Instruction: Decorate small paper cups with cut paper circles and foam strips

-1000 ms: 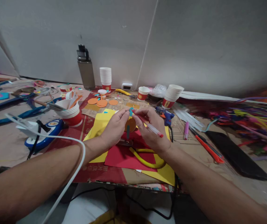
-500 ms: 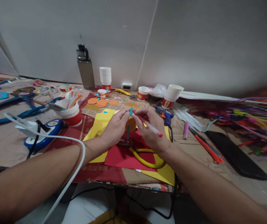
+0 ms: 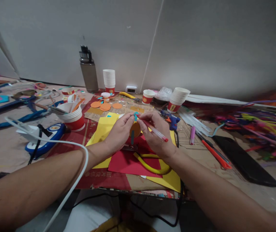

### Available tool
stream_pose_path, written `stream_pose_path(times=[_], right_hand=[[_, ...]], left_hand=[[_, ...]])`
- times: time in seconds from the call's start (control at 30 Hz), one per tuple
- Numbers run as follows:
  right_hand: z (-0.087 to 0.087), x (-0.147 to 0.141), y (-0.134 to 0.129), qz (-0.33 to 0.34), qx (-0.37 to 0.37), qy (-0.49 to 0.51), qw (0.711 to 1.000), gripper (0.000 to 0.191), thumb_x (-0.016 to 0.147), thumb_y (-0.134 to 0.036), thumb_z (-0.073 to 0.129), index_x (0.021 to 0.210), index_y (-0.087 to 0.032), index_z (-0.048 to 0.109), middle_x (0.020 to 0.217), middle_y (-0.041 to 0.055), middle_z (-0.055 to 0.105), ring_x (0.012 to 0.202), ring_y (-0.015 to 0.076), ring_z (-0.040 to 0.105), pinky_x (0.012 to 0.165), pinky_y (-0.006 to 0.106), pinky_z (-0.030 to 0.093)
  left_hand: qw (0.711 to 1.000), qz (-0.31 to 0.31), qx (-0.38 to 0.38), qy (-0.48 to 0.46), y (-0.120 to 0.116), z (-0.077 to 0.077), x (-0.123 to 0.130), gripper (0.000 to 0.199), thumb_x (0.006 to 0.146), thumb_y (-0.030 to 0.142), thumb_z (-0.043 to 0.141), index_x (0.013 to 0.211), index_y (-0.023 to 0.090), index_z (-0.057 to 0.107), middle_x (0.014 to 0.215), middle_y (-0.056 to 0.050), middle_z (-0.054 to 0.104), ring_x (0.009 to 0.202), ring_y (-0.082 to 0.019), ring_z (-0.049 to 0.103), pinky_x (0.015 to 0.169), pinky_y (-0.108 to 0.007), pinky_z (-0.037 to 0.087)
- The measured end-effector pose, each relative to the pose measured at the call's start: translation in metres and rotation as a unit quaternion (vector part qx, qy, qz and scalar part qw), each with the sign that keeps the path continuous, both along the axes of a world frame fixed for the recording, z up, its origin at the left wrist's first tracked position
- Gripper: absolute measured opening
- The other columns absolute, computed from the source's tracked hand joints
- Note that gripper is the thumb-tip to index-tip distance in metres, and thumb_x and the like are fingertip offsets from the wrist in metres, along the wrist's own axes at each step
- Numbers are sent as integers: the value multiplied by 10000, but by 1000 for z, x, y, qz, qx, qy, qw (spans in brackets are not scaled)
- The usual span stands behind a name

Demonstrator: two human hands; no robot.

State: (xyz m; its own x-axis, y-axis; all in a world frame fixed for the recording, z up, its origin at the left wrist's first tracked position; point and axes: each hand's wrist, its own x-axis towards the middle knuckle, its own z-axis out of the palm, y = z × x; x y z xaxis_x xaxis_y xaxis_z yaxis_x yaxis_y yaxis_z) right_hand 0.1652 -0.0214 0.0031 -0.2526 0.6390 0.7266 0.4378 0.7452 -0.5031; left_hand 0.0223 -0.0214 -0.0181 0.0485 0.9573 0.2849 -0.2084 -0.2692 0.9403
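Over the middle of the table, my left hand is closed, thumb and fingers pinching an orange disc by its edge. A small curled teal paper strip stands at the disc's top, between the fingertips of both hands. A dark strip runs down from the disc. My right hand is closed around a red pen, its clear end pointing down to the right; the tip is hidden near the strip. Below lie red paper, yellow sheets and a yellow loop-shaped handle.
Orange paper circles lie behind my hands. To the left stand a cup of tools and a blue device with a white cable. A glue gun, a red cutter and a phone are right.
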Motion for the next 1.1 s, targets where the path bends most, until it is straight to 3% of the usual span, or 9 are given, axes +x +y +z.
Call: stream_pose_path(times=[1.1], right_hand=[[1,0,0,-6,0,-7,1000,83,875,-235,589,955,-224,571,933,42,661,855,178,639,762,327,528]], left_hand=[[1000,4,-19,-13,-2,2,1,236,876,349,559,1034,217,675,1045,-33,666,1050,-168,583,1029,-308,400]])
